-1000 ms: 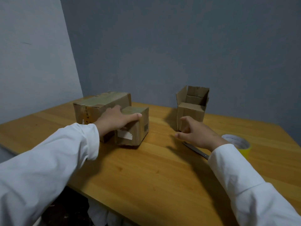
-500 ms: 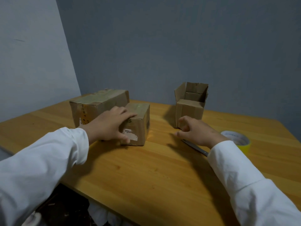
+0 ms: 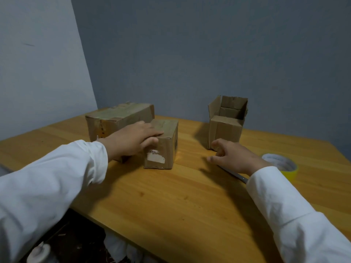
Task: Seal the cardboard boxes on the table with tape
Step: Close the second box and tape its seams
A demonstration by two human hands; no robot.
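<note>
Three cardboard boxes stand on the wooden table (image 3: 171, 196). A long closed box (image 3: 121, 116) with old tape on top sits at the back left. Right in front of it is a small closed box (image 3: 167, 147), its labelled end facing me. My left hand (image 3: 133, 139) grips this small box at its top left corner, fingers over the top and thumb on the front face. A small box with its flaps up (image 3: 226, 128) stands at the right. My right hand (image 3: 233, 156) hovers just in front of it, fingers loosely curled, holding nothing. A yellow tape roll (image 3: 284, 166) lies right of that hand.
A thin metal tool (image 3: 234, 174) lies on the table, partly hidden under my right wrist. Grey walls close off the back and the left. The table's near edge runs diagonally at the lower left, with dark floor and clutter below it.
My left hand has turned the small box so its labelled end faces me and shifted it slightly right. My right hand has stayed in front of the open-flapped box, fingers loosening a little.
</note>
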